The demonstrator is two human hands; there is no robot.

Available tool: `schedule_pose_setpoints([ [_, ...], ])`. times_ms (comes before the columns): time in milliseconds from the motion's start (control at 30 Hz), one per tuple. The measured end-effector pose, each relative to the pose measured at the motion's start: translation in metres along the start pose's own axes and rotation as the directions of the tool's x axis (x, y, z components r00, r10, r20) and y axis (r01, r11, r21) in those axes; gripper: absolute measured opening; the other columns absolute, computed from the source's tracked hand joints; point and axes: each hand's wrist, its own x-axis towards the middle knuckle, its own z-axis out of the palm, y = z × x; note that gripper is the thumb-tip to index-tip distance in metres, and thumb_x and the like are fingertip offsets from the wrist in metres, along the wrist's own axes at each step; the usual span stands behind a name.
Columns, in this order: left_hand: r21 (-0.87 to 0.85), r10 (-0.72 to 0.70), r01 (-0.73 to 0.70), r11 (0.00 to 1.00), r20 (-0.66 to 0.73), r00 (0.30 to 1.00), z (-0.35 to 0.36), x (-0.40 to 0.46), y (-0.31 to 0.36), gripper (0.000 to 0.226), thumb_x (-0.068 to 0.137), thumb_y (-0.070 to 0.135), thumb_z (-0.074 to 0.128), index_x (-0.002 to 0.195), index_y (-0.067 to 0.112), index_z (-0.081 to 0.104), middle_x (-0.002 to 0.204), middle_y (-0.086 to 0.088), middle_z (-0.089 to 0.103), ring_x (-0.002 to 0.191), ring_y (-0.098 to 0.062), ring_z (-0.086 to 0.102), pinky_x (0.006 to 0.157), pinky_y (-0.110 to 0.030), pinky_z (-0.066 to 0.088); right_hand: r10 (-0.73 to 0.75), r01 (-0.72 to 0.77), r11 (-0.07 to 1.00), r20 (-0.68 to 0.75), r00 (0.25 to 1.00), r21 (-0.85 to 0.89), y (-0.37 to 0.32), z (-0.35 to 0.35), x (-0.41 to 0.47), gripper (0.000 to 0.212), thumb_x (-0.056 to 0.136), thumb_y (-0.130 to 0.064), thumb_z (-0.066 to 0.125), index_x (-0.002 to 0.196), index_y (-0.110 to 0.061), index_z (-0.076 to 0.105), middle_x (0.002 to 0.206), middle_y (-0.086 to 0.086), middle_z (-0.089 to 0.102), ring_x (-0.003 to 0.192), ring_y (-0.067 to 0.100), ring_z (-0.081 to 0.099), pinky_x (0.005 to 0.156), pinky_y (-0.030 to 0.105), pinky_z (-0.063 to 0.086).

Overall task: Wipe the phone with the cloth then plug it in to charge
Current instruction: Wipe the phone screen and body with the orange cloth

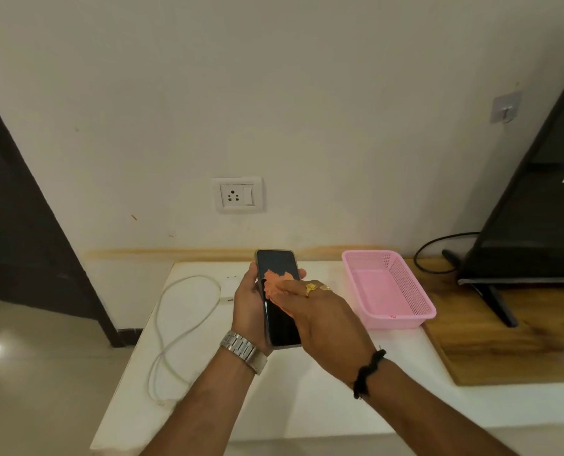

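Wiping is under way: the left hand (249,309) grips the phone (280,297) around its lower half, thumb along one edge and fingertips showing past the other, while the right hand (317,315) presses a small orange cloth (274,283) against the dark screen with its fingers laid nearly flat. The phone is held in the air above the white tabletop (208,373), near the middle of the view, with the wall socket (237,195) at 12 o'clock from it, the white charging cable (182,324) at 9 o'clock and the pink basket (389,287) at 3 o'clock. Its long axis runs roughly from 6 to 12 o'clock, top end toward the wall, screen facing up at the camera. I judge the main risk to be the phone slipping: a hard wiping push against a one-handed hold could twist it loose and drop it onto the tabletop. The cloth is small, so it might also slide from under the fingers.
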Motion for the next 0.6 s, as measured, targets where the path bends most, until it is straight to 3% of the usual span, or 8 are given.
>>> schedule_pose_setpoints([
  [67,0.0,-0.041,0.041,0.999,0.006,0.999,0.0,0.0,-0.004,0.084,0.09,0.074,0.051,0.145,0.011,0.061,0.123,-0.014,0.069,0.108,-0.035,0.066,0.099,-0.051,0.049,0.057,-0.056,0.998,0.043,0.997,-0.032,0.005,0.003,0.007,0.035,0.108,-0.021,0.046,0.14,-0.022,0.059,0.139,0.001,0.06,0.122,0.014,0.058,0.091,-0.004,0.033],
  [167,-0.004,-0.033,0.033,0.999,0.034,0.999,-0.002,0.0,-0.014,0.068,0.089,0.069,0.056,0.122,0.013,0.077,0.117,-0.014,0.074,0.104,-0.036,0.072,0.098,-0.051,0.054,0.015,-0.014,0.98,0.004,1.0,-0.201,-0.003,0.007,0.015,0.033,0.1,-0.017,0.055,0.131,-0.026,0.065,0.125,-0.002,0.068,0.108,0.018,0.065,0.095,0.023,0.049],
  [200,-0.006,-0.012,0.012,1.0,0.032,0.999,-0.001,-0.001,-0.019,0.057,0.091,0.064,0.059,0.112,0.015,0.079,0.109,-0.013,0.075,0.098,-0.034,0.074,0.092,-0.049,0.056,0.001,-0.01,0.983,-0.046,0.999,-0.181,-0.005,0.008,0.019,0.029,0.099,-0.019,0.058,0.124,-0.029,0.069,0.12,-0.004,0.07,0.104,0.017,0.067,0.093,0.025,0.051],
  [300,-0.013,0.045,-0.045,0.999,0.003,0.999,0.0,0.0,-0.026,0.045,0.095,0.056,0.06,0.1,0.017,0.082,0.1,-0.011,0.077,0.091,-0.031,0.076,0.081,-0.042,0.061,0.08,-0.089,0.995,-0.182,0.98,-0.043,-0.002,-0.003,0.037,0.023,0.102,-0.029,0.055,0.111,-0.028,0.076,0.111,-0.005,0.072,0.1,0.015,0.067,0.092,0.024,0.052],
  [433,-0.013,0.08,-0.081,0.997,-0.049,0.996,-0.006,0.002,-0.011,0.057,0.097,0.065,0.049,0.112,0.019,0.078,0.108,-0.013,0.077,0.098,-0.034,0.073,0.094,-0.047,0.055,0.192,-0.204,0.976,-0.143,0.971,-0.078,0.007,0.0,0.035,0.022,0.103,-0.026,0.054,0.112,-0.019,0.073,0.103,0.003,0.069,0.095,0.021,0.067,0.085,0.024,0.053],
  [533,-0.01,0.121,-0.122,0.993,-0.054,0.991,-0.006,0.004,-0.011,0.051,0.091,0.062,0.056,0.089,0.021,0.085,0.092,-0.009,0.079,0.084,-0.029,0.078,0.082,-0.042,0.061,0.068,-0.092,0.984,-0.161,0.985,-0.149,-0.015,0.011,0.025,0.022,0.1,-0.027,0.054,0.096,-0.026,0.076,0.084,-0.002,0.065,0.07,0.017,0.063,0.066,0.022,0.054],
  [600,0.015,0.105,-0.105,0.994,-0.043,0.994,-0.003,0.003,-0.025,0.048,0.09,0.06,0.059,0.088,0.019,0.085,0.096,-0.01,0.08,0.087,-0.029,0.079,0.077,-0.04,0.064,0.025,-0.063,0.984,-0.217,0.976,-0.169,-0.011,0.001,0.045,0.032,0.102,-0.026,0.044,0.093,-0.026,0.075,0.079,-0.005,0.059,0.066,0.016,0.057,0.059,0.02,0.05],
])
